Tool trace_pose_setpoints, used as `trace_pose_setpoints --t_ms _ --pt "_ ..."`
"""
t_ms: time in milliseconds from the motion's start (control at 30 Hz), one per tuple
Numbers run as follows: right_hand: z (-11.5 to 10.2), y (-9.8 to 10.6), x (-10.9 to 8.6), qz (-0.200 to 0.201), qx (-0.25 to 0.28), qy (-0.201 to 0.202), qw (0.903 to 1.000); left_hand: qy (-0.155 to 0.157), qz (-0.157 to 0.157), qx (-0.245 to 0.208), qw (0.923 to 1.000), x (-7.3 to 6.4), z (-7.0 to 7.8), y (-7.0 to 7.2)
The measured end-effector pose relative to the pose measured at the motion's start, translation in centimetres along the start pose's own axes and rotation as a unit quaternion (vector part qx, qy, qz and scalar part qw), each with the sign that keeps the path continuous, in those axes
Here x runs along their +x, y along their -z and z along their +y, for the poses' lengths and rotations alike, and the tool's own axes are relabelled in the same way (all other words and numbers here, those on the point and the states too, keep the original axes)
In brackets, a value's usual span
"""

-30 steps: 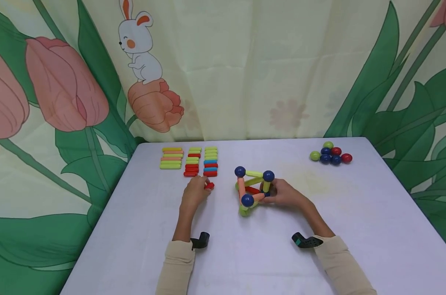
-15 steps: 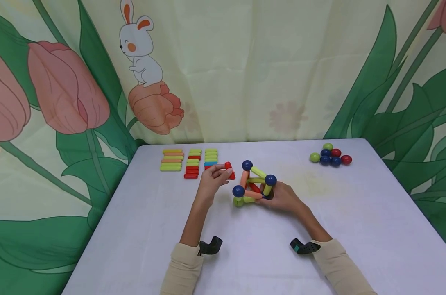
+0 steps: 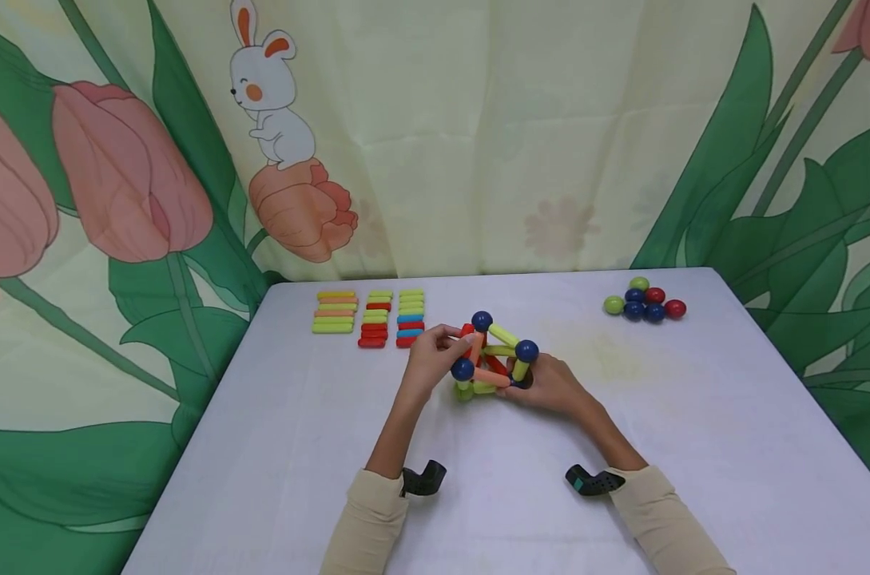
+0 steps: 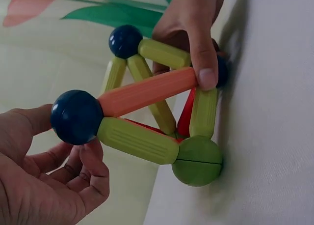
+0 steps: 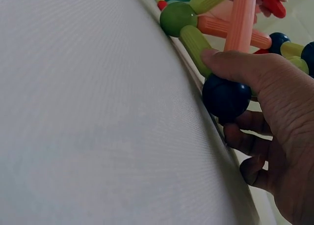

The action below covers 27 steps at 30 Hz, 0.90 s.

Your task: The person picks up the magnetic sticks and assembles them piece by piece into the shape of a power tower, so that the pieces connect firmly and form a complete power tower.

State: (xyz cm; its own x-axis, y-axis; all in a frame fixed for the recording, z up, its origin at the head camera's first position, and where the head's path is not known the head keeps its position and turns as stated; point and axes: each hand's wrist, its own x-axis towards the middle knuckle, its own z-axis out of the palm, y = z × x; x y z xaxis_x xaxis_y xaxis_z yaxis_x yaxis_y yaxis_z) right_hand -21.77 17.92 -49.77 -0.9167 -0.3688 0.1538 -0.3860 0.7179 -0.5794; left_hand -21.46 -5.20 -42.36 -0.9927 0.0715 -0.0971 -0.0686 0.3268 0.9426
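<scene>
Gripping frame (image 3: 492, 378): right hand (image 3: 554, 385), well inside table edges (image 3: 794, 385).

A white-topped desk (image 3: 729, 415) stands before a cream backdrop (image 3: 435, 160) of printed tulips.
On the backdrop's left, large pink tulips (image 3: 133, 172) rise among broad green leaves (image 3: 161, 335), and a white cartoon rabbit (image 3: 269, 88) sits on a coral bloom (image 3: 305, 209); more greenery (image 3: 722, 160) climbs the right side, with faint flower shapes (image 3: 560, 225) low in the middle, soft vertical creases in the material, and even light that leaves a pale yellowish patch (image 3: 607, 355) visible on the desk.
</scene>
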Motion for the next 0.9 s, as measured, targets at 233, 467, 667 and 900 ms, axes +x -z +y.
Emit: trace_pose_setpoints --t_ms 233,467,667,900 --pt "-0.1 0.1 -0.1 -0.002 0.007 0.001 1.0000 -0.009 -0.001 0.061 0.9981 0.2 0.5 -0.6" --pt "0.1 -0.1 -0.1 0.002 0.012 0.010 0.9999 -0.013 0.003 0.079 0.9968 0.7 0.7 -0.8" --pt "0.0 0.1 -0.2 -0.005 0.009 0.010 0.9999 -0.022 0.001 0.091 0.9956 1.1 0.8 -0.7" --pt "0.3 1.2 -0.2 -0.063 0.090 -0.003 0.9939 -0.025 0.040 0.080 0.9957 2.1 -0.5 0.9"
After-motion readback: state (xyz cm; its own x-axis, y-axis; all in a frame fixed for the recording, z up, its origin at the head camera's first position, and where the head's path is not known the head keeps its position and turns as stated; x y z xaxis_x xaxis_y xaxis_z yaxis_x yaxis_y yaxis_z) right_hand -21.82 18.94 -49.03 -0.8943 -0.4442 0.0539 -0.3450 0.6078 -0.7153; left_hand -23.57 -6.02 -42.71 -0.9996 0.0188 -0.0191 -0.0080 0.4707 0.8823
